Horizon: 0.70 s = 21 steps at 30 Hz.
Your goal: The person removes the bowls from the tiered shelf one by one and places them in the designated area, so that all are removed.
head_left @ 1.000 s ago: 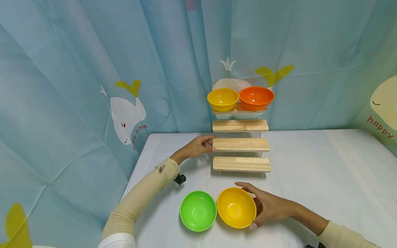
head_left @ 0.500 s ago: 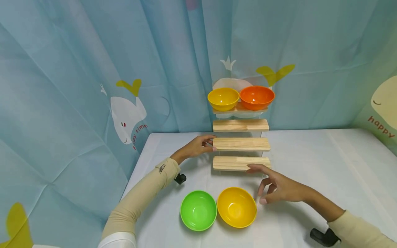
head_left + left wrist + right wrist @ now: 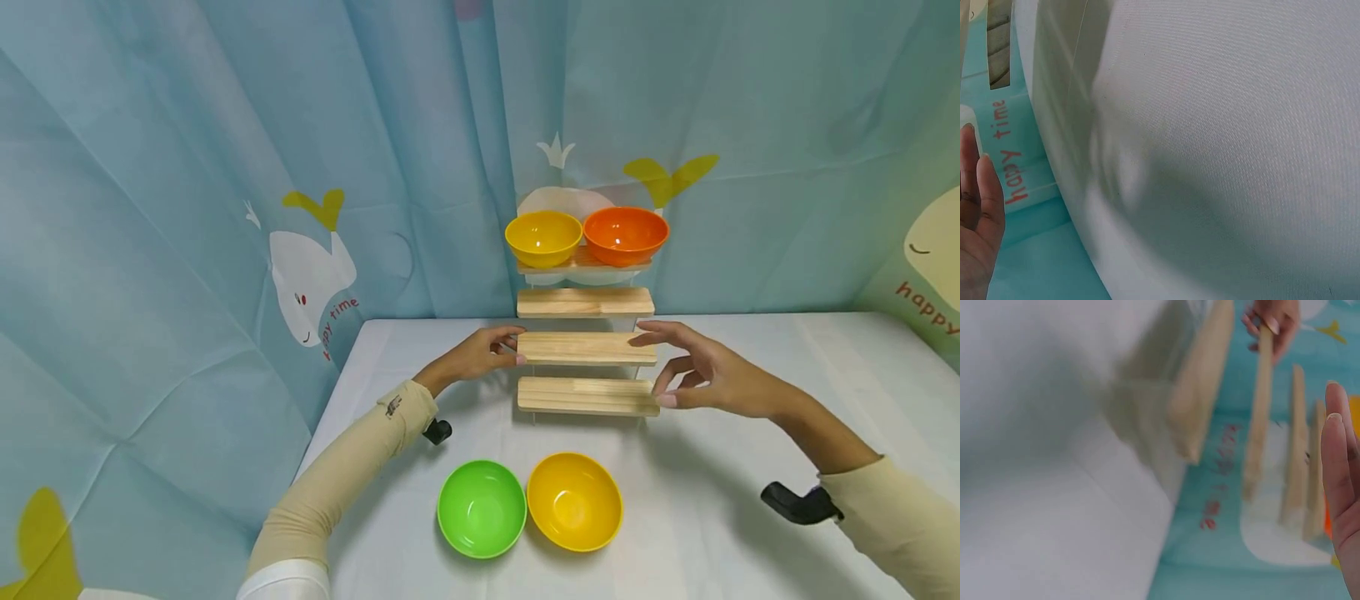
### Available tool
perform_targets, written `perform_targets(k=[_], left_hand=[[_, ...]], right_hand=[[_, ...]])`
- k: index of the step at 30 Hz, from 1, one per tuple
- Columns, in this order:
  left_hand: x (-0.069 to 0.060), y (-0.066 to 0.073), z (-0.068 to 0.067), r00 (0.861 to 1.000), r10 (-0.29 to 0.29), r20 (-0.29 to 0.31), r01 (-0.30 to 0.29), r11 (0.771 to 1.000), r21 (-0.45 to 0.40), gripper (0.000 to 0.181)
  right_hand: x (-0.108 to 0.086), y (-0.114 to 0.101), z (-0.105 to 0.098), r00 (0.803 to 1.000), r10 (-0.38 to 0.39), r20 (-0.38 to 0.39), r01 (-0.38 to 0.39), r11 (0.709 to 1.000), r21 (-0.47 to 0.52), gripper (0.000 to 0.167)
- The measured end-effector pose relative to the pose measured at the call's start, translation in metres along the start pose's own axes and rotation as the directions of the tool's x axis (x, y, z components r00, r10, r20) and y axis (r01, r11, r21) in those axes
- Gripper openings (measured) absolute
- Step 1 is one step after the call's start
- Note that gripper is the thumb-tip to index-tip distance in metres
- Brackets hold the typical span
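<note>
The left hand (image 3: 472, 354) pinches the left edge of the rack (image 3: 577, 348) on the table (image 3: 810, 367), while the right hand (image 3: 716, 375), fingers parted and empty, hovers by its right end, seemingly for a two-handed hold, which calls for closing them.

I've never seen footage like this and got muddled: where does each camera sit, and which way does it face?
Head: worn on the head, facing forward and down at the wooden shelf and green bowl; the left hand, right hand and sleeved forearms show.
Left wrist: worn there, facing mostly white table; part of the left hand shows at the left edge.
Right wrist: worn there, facing table and wooden shelf; right-hand fingers show at the right edge, the left hand at the top.
Shared: head and right wrist both show the wooden shelf and both hands.
</note>
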State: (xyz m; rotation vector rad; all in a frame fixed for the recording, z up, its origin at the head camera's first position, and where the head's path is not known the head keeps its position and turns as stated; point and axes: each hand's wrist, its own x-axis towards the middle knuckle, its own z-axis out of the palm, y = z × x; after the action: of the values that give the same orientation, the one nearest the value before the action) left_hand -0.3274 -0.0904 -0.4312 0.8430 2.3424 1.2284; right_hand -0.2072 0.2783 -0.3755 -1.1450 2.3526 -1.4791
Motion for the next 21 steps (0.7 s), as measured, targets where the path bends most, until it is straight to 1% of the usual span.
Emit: perform_targets(k=[5,8,11,13,16,21], left_hand=[[0.0,0.0,-0.001,1.0,-0.002,0.002,0.002,1.0,0.003,0.061],[-0.001,0.001,0.0,1.0,-0.001,0.004,0.001,1.0,0.005,0.062],[0.0,0.001,0.001,1.0,-0.001,-0.001,0.001,1.0,0.006,0.062],[0.0,0.001,0.0,1.0,-0.004,-0.004,0.004,1.0,0.007,0.062],[-0.001,0.001,0.0,1.0,-0.007,-0.007,0.007,1.0,0.008,0.061],[-0.001,0.001,0.0,1.0,-0.004,-0.007,0.004,1.0,0.009,0.062]], right_hand=[[0.008,-0.005,-0.03,0.999,0.008,-0.047,-0.01,0.999,-0.039,0.079],[0.012,-0.005,-0.047,0.997,0.008,-0.079,-0.011,0.999,-0.035,0.078],[0.016,-0.003,-0.062,0.99,0.038,-0.137,-0.045,0.998,-0.054,0.074],[0.02,-0.003,-0.07,0.98,0.07,-0.185,-0.083,0.995,-0.062,0.072],[0.026,-0.003,-0.081,0.957,0.132,-0.26,-0.161,0.983,-0.091,0.066],[0.041,-0.002,-0.094,0.924,0.203,-0.325,-0.248,0.963,-0.105,0.064]])
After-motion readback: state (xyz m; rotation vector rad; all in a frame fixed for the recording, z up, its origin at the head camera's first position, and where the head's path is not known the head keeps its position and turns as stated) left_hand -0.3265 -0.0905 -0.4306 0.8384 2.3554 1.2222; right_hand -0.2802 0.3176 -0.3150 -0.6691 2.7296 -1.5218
